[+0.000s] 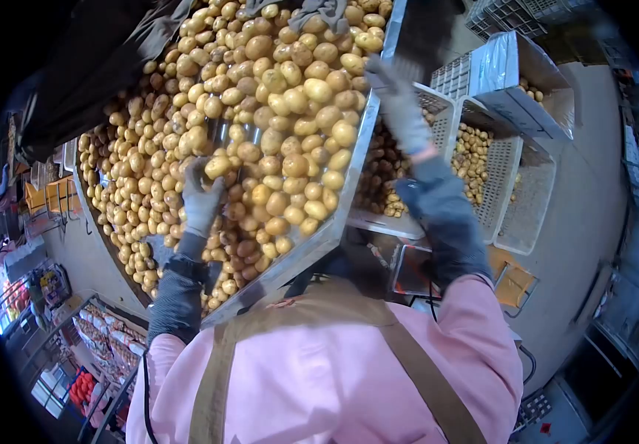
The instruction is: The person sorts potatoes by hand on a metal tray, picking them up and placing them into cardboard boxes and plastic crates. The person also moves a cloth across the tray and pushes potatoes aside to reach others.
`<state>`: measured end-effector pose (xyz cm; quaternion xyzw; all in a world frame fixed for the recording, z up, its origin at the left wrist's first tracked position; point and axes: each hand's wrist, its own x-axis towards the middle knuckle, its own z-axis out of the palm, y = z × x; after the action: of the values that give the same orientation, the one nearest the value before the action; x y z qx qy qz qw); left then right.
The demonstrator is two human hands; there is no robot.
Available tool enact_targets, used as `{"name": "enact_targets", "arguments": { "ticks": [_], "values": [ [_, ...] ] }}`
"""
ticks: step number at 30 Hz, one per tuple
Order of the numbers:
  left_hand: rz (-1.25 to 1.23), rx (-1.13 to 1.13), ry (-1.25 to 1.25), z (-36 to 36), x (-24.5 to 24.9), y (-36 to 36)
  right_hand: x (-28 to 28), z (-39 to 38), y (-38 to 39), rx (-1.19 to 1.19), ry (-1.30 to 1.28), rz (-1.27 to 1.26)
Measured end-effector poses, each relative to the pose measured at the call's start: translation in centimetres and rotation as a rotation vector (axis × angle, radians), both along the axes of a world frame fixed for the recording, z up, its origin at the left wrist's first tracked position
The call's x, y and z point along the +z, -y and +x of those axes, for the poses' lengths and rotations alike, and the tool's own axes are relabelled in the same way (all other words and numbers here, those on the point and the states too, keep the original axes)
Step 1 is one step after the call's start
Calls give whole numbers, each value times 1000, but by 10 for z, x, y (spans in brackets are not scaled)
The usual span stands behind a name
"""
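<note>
From where I'm standing, taking twelve as straight ahead of the worker, the potatoes (253, 111) are spreading from ten to twelve o'clock, filling a table (358, 166) whose raised metal edge is probably keeping them from rolling off. At ten o'clock, the gloved left hand (203, 207) is resting among them, its fingers curving, thumb set apart, beside one yellow potato (217, 166); I can't tell whether they're pinching it. Towards one o'clock, the gloved right hand (402, 111) is hanging just beyond the table's edge. It's blurring, so I can't tell if its fingers are spread, pressed together or pinching anything. Crates are standing between one and two o'clock, the middle crate (498, 189) holding small potatoes (471, 152); they're sitting so close to the table, I'd judge, for easy reach. A carton (495, 66) is perching beyond them.
</note>
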<state>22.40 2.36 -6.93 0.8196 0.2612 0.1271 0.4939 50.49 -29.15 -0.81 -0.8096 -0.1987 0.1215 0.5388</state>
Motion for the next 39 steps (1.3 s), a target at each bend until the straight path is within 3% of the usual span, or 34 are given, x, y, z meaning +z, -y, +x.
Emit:
{"name": "enact_targets", "arguments": {
  "ticks": [1, 3, 4, 5, 6, 8, 9, 10, 11, 12, 13, 15, 16, 17, 18, 19, 20, 21, 22, 23, 24, 25, 27, 28, 30, 32, 34, 35, 37, 38, 39],
  "values": [
    [-117, 25, 160, -5, 3, 9, -37, -6, -31, 51, -70, 151],
    [-335, 127, 276, -17, 19, 22, -67, -22, -70, 31, 482, -470],
    [-407, 212, 259, -23, 25, 24, -75, -27, -79, 66, 359, -290],
    [-871, 200, 344, -31, 31, 26, -72, -43, -89, 23, 344, -315],
    [-796, 147, 271, -43, 25, 23, -76, -65, -100, 15, 354, -233],
    [-1419, 236, 254, -61, 18, 13, -74, -104, -134, 10, 408, -220],
    [-1286, 282, 205, -65, 13, 13, -63, -114, -157, 193, 303, -297],
    [-1273, 223, 179, -80, -4, 4, -67, -145, -177, 106, 620, -271],
    [-1259, 164, 156, -95, -19, -5, -70, -163, -203, 276, 495, -231],
    [-1358, 378, 102, -97, -19, -9, -70, -191, -224, 276, 491, -222],
    [-1405, 355, 104, -101, -10, -11, -69, -217, -241, 276, 495, -212],
    [-1195, 492, 109, -117, -5, -15, -64, -255, -259, 308, 646, -254],
    [-1296, 362, 131, -137, -6, -28, -65, -267, -261, 324, 505, -129],
    [-1171, 363, 185, -155, -11, -32, -63, -278, -258, 343, 358, -6],
    [-1205, 378, 141, -171, -2, -37, -42, -278, -237, 344, 398, -31],
    [-1238, 398, 108, -188, 7, -44, -27, -276, -210, 258, 301, 122],
    [-1054, 296, 105, -214, 1, -52, -19, -272, -186, 47, -45, 204],
    [-861, 202, 95, -246, -10, -64, -20, -257, -158, -19, -7, 1],
    [-973, 297, 78, -267, -5, -67, -20, -242, -130, -74, 19, -206],
    [-1082, 403, 68, -287, 1, -71, -63, -246, -109, -281, 455, -462],
    [-1009, 394, 46, -311, -5, -72, -94, -255, -102, -201, 499, -582],
    [-939, 378, 25, -330, -18, -72, -88, -284, -119, -197, 719, -737],
    [-1184, 495, 34, -344, -36, -68, -92, -316, -162, -115, 598, -476],
    [-1252, 564, 24, -346, -36, -63, -92, -335, -183, -36, 670, -603],
    [-1232, 533, 44, -340, -50, -66, -85, -353, -218, 34, 679, -558],
    [-1269, 511, 3, -345, -54, -73, -81, -377, -238, 34, 494, -348],
    [-644, 320, 71, -345, -48, -70, -80, -390, -245, 28, 468, -238],
    [-799, 367, 137, -328, -11, -61, -68, -399, -245, 11, 490, -208],
    [-1052, 445, 259, -290, 77, -39, -23, -437, -244, 91, 191, 76],
    [-716, 210, 276, -289, 63, -34, -11, -456, -243, 127, 35, 215],
    [-487, 29, 208, -280, 58, -35, -15, -465, -240, 157, 267, 74]
  ]
}}
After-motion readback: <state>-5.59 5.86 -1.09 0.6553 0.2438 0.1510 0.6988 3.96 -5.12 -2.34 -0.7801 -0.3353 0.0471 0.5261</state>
